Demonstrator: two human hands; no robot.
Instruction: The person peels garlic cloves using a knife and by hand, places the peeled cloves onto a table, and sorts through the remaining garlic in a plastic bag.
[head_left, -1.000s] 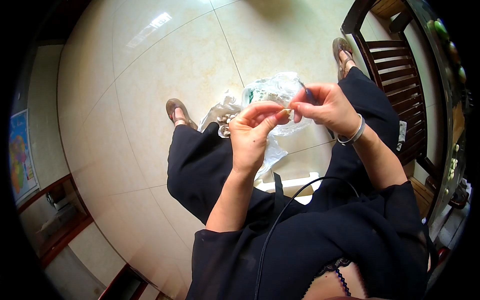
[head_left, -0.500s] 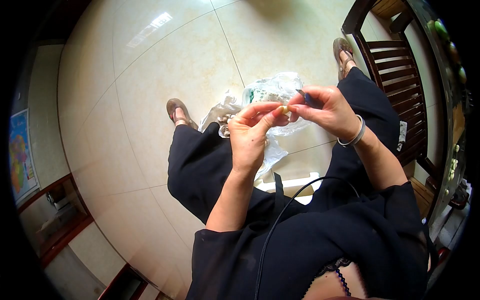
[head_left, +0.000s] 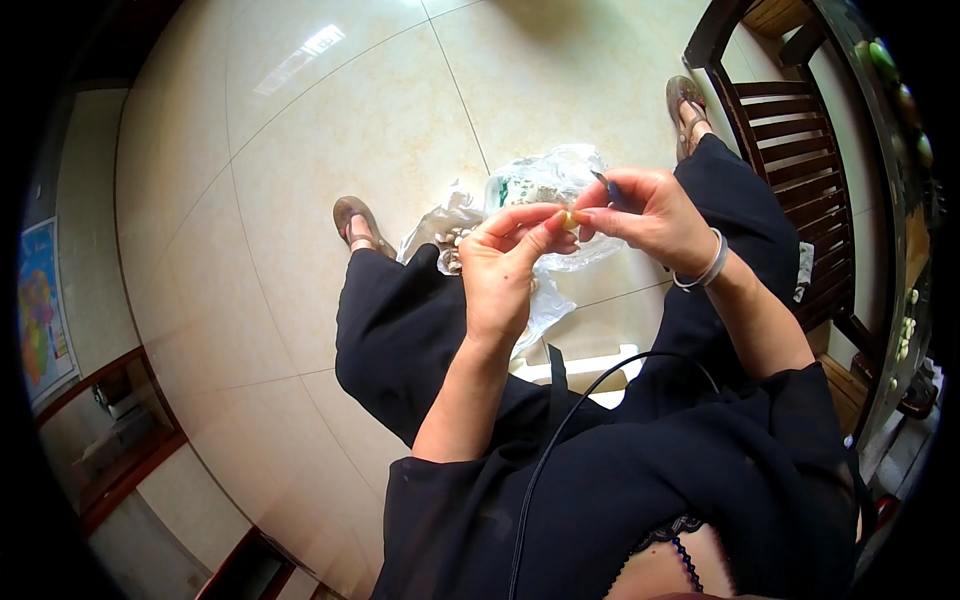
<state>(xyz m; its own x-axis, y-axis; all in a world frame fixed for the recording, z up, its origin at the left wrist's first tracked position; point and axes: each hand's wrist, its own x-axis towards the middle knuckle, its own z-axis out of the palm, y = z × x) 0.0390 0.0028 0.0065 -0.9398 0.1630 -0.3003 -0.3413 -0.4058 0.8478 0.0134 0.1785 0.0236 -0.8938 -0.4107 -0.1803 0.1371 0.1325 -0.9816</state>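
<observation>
Between the fingertips of both hands is a small pale yellow piece [head_left: 570, 219], about the size of a garlic clove; its kind is hard to make out. My left hand [head_left: 508, 255] is closed, pinching it with thumb and forefinger. My right hand [head_left: 650, 212] touches its other side with thumb and finger. Tucked in that same hand is a small knife [head_left: 618, 194] with a dark blue handle, its short blade pointing up and left. Below the hands, a clear plastic bag [head_left: 568, 165] and whitish-brown pieces [head_left: 450, 250] lie on the floor, partly covered by my left hand.
A white plastic stool or tray edge [head_left: 625, 368] shows between my legs. To the right stand a dark slatted wooden chair [head_left: 800, 160] and a table edge with pale pieces [head_left: 906, 338] on it. Light floor tiles [head_left: 300, 220] spread to the left.
The knife in my right hand has tipped slightly, so its blade shows a little higher. The yellow piece has turned slightly between the fingers; both hands stay almost in place.
</observation>
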